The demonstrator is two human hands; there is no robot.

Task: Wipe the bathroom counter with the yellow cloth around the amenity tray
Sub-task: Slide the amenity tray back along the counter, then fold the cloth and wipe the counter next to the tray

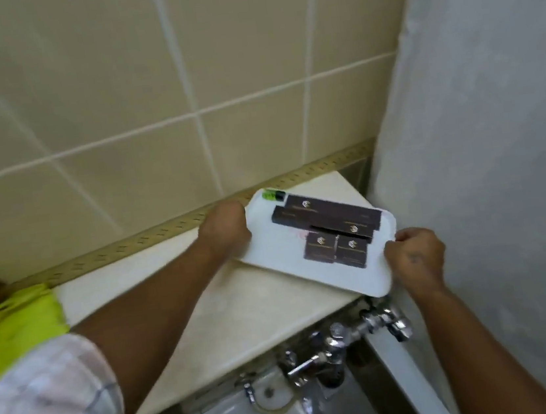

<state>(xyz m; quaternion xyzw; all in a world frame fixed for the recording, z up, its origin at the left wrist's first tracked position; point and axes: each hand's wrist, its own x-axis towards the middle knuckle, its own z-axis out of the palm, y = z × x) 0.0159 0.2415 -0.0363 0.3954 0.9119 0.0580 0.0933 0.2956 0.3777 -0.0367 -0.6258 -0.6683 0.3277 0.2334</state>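
Amenity tray (270, 241): white, on beige counter (244, 317), held both ends. Left hand (224, 228) clamped on far-left edge; right hand (415, 259) fisted on near-right corner. Btwn hands: dark boxes (330, 220), green item (272, 195). Yellow cloth (17, 324): on counter, well left of left hand, untouched.

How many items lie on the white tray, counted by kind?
Long dark brown boxes: 2, the back one and the front one
Small dark brown boxes: 2, the left one and the right one
Small green item at the far corner of the amenity tray: 1
Total: 5
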